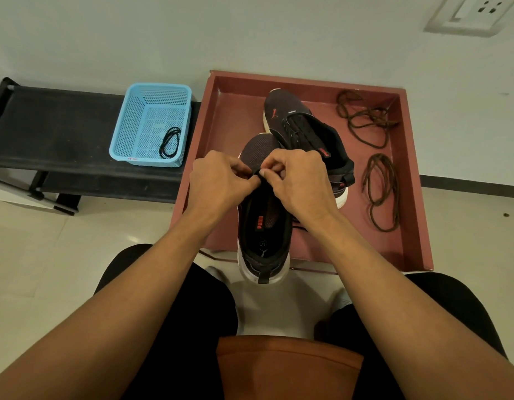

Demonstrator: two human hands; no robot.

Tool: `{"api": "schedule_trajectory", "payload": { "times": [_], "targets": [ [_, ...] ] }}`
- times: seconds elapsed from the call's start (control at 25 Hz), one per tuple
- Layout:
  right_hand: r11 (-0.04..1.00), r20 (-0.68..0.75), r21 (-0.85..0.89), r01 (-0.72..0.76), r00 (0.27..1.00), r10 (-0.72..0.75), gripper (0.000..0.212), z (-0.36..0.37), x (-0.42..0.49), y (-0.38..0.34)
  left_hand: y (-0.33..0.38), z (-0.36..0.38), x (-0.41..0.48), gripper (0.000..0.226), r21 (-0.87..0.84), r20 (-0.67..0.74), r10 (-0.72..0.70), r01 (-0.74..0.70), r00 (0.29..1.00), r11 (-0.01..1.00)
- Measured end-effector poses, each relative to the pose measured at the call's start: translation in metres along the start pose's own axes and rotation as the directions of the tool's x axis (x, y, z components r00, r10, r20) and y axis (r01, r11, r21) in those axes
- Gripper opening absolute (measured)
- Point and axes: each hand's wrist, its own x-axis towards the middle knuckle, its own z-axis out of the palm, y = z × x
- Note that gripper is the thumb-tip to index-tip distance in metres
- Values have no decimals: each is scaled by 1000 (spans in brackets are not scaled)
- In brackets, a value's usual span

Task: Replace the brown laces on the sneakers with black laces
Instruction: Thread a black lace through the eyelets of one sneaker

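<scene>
Frame centre: left hand and right hand pinch apparent black lace at front eyelets of near sneaker; relacing step likely. Next: feed tip through, even ends.

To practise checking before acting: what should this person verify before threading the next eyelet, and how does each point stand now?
1. Both brown cord laces out of the sneakers, lying in the reddish-brown tray: ok.
2. Left hand and right hand pinch the near black mesh sneaker at its toe-end eyelets: ok.
3. Lace end between the fingers: cannot tell.
4. Spare black lace in the light blue perforated plastic basket: ok.
5. Far black sneaker relaced: cannot tell.
</scene>
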Motion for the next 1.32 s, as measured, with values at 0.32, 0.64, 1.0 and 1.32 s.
{"api": "schedule_trajectory", "payload": {
  "times": [0.32,0.64,1.0,1.32],
  "targets": [
    [980,94,-196,-27,994,46,7,3,5,-8,-4,1,0,17,-95,34,-33,36,999,995],
    [968,30,-241,-77,996,86,11,17,-1,-15,-10,6,0,16,-150,44,-78,84,996,985],
    [974,-75,-160,-161,986,151,10,24,-14,-18,-10,5,2,16,-184,82,-128,141,988,973],
    [907,-9,-418,-45,999,46,16,22,-12,-23,-6,2,-1,14,-111,91,-111,121,990,986]
  ]
}}
